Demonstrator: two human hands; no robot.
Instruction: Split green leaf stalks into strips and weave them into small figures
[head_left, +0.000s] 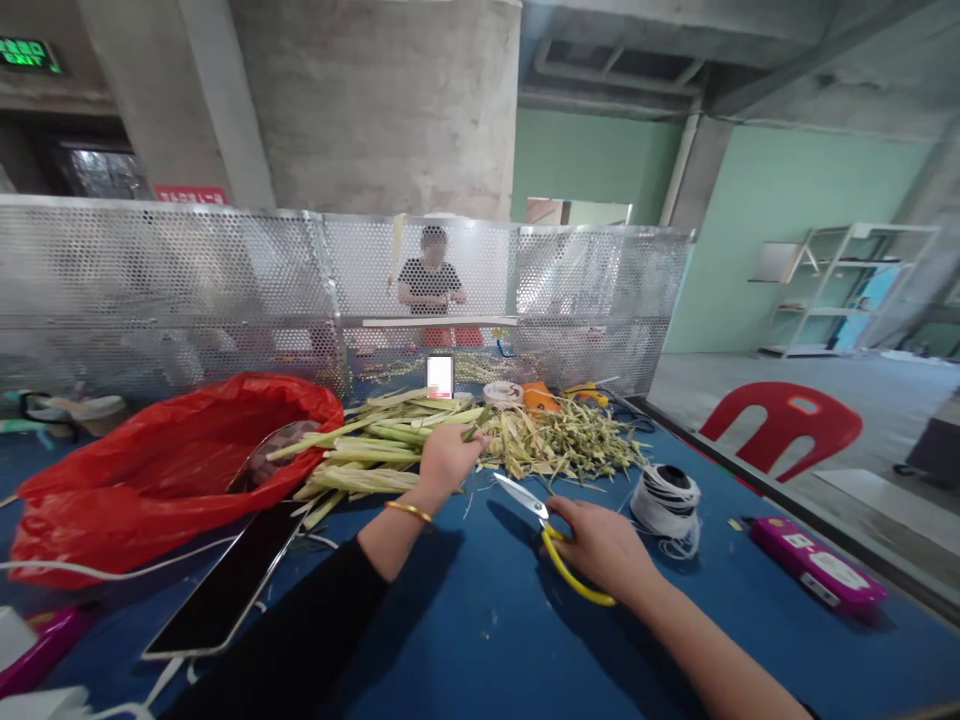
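My left hand [448, 463], a gold bangle at its wrist, reaches to the heap of pale green plant stalks [367, 455]. Its fingers are closed on a short green stalk [478, 422], partly hidden by the hand. In my right hand [600, 540] are scissors [559, 560] with yellow handles. Their blades look together or nearly so and point up and left, apart from the stalks. Just beyond the blades lies a pile of short cut stalk pieces [577, 440].
A red plastic bag [165, 480] and a tablet [225, 590] with cables lie left. White string [666, 505] and a purple package [817, 565] lie right. A small lit screen [440, 375] stands behind the stalks. Beyond the perforated metal screen [180, 280] is another person [431, 280].
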